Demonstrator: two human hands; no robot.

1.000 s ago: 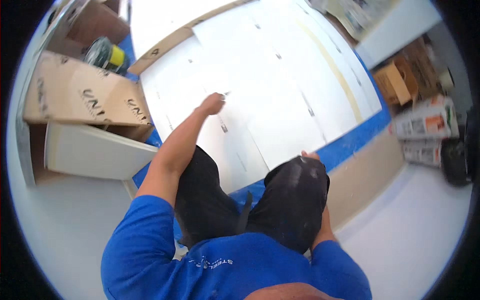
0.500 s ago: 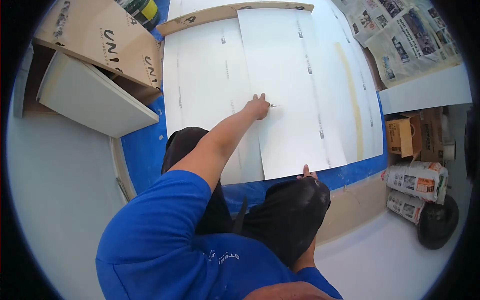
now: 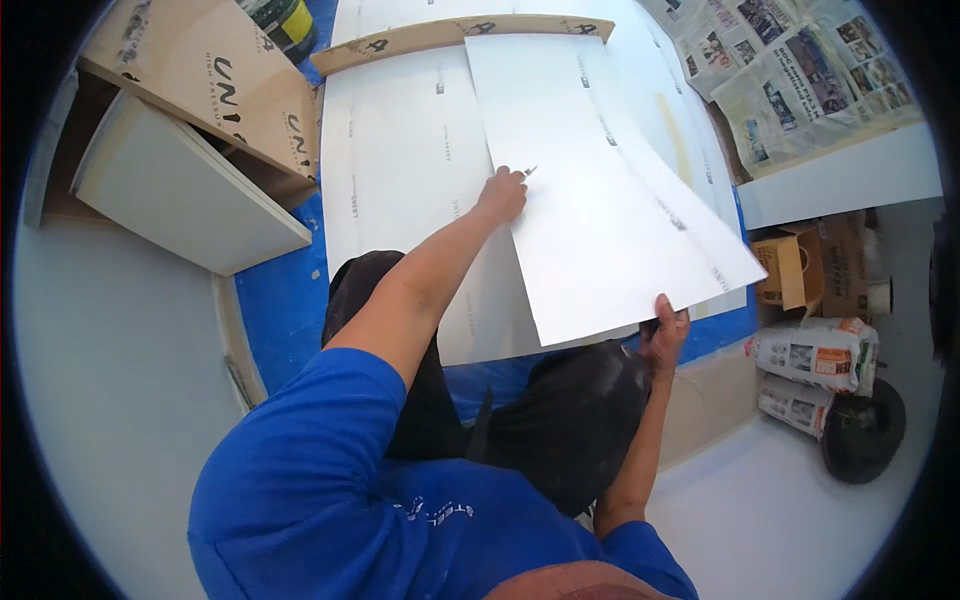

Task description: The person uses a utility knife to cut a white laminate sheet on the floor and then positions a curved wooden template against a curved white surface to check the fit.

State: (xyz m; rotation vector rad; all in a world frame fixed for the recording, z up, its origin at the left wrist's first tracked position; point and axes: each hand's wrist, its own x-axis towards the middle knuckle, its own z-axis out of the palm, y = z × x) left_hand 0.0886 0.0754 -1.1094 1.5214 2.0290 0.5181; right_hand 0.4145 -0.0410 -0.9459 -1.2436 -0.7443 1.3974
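Note:
A thin white laminate sheet (image 3: 570,220) with rows of small printed marks overlaps a larger white sheet (image 3: 400,180) beneath it. My right hand (image 3: 664,335) grips its near edge, thumb on top, and the near right corner is bent up off the sheet below. My left hand (image 3: 503,195) is closed round a small thin tool (image 3: 530,171) whose tip sticks out over the upper sheet's left edge. I cannot make out the tool's exact kind. The far end of the upper sheet meets a long brown strip (image 3: 460,35).
At left, a brown printed board (image 3: 200,80) leans over a white panel (image 3: 190,190). Blue plastic sheeting (image 3: 265,300) covers the floor. Newspaper (image 3: 810,90) lies at far right, above an open cardboard box (image 3: 785,270), stacked bags (image 3: 815,355) and a black round object (image 3: 865,435).
My right hand has come up and right, lifting the near right corner of the upper sheet. The left hand with its tool has moved slightly away from me and left.

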